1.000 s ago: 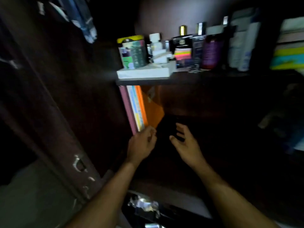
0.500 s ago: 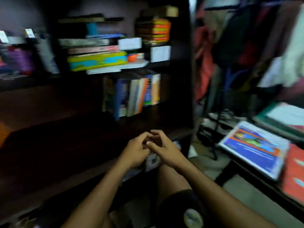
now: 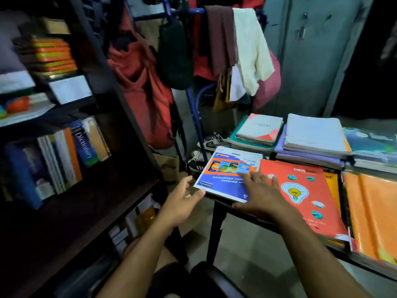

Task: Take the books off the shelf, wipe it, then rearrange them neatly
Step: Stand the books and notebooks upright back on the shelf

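Shelf [image 3: 120, 203]: dark board, bare at front; upright books [image 3: 64, 155] stand at its rear left. Left hand [image 3: 178, 203]: fingers straight and slightly apart, thumb tip touching the near-left corner of the blue book [image 3: 227, 175]. Blue book: flat on the table [image 3: 217, 201], its left corner overhanging the edge. Right hand [image 3: 260, 194]: fingers spread, pressing flat on the blue book's right side. Orange book [image 3: 300, 196]: flat, just beside the blue book. Stacks [image 3: 311, 134]: behind both.

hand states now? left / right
Left hand: open, thumb touching the near edge of the blue book.
Right hand: open, fingers flat on the blue book.
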